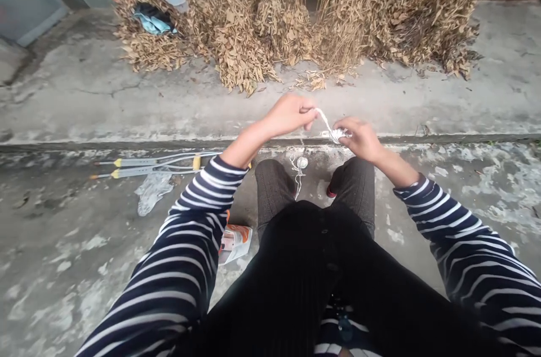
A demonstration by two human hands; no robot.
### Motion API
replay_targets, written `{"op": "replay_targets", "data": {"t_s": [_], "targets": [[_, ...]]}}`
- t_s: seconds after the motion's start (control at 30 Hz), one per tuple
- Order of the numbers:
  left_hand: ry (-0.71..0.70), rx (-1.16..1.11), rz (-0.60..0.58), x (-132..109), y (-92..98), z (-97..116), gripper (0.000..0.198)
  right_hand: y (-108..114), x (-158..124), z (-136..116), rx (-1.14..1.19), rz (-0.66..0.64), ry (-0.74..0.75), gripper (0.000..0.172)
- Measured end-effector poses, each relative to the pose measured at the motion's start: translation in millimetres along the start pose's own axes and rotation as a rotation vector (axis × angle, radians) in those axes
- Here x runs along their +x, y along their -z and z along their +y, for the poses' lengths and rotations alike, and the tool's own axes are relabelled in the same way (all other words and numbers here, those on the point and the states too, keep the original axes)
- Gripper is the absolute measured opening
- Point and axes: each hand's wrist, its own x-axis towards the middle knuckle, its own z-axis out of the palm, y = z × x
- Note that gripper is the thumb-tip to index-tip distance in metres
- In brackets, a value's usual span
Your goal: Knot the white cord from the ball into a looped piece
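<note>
White string (323, 119) runs sideways from my left hand (288, 115) to my right hand (359, 140).
Both hands are closed: left pinches the string, right grips a small ball (337, 134).

Pretty plain outfit today lol. I've got a navy and white striped long-sleeve top on, with the left sleeve (186, 250) and right sleeve (473, 255) both running down to the wrists, and a black ribbed layer (304, 272) over it. Dark grey flecked trousers (273, 191) below that. My left hand (287, 115) and right hand (359, 140) are bare.
</note>
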Motion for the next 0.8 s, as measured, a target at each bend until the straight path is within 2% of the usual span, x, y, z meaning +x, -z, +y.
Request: {"op": "replay_targets", "data": {"t_s": [0.1, 0.17, 0.23, 0.3, 0.37, 0.47, 0.53, 0.63, 0.7, 0.8], "targets": [[-0.036, -0.049, 0.052, 31, 2.5, -14, 0.025, -4, -7, -22, 0.303, 0.02, -0.111, 0.039], [-0.021, -0.102, 0.014, 45, -11.6, -28, 0.025, -3, -8, -36, 0.511, 0.054, -0.195, 0.048], [0.037, -0.182, -0.051, 48, -36.4, -43, 0.026, 0, -7, -44, 0.655, 0.104, -0.247, 0.055], [0.103, -0.272, -0.096, 40, -66.2, -57, 0.024, 3, -5, -44, 0.705, 0.186, -0.279, 0.058], [0.125, -0.337, -0.157, 22, -92.9, -68, 0.026, 5, -4, -35, 0.674, 0.302, -0.324, 0.055], [0.137, -0.435, -0.268, -13, -115.0, -77, 0.022, -1, -9, -15, 0.594, 0.416, -0.405, 0.046], [0.169, -0.503, -0.333, -34, -116.2, -75, 0.015, -10, -15, -5, 0.503, 0.461, -0.435, 0.04], [0.191, -0.559, -0.395, -53, -104.0, -64, 0.011, -26, -22, 1, 0.266, 0.51, -0.434, 0.037], [0.165, -0.545, -0.409, -57, -91.0, -52, 0.011, -35, -25, 1, 0.089, 0.473, -0.394, 0.037], [0.107, -0.49, -0.415, -51, -70.5, -38, 0.015, -43, -28, -3, -0.136, 0.333, -0.258, 0.036]]}}
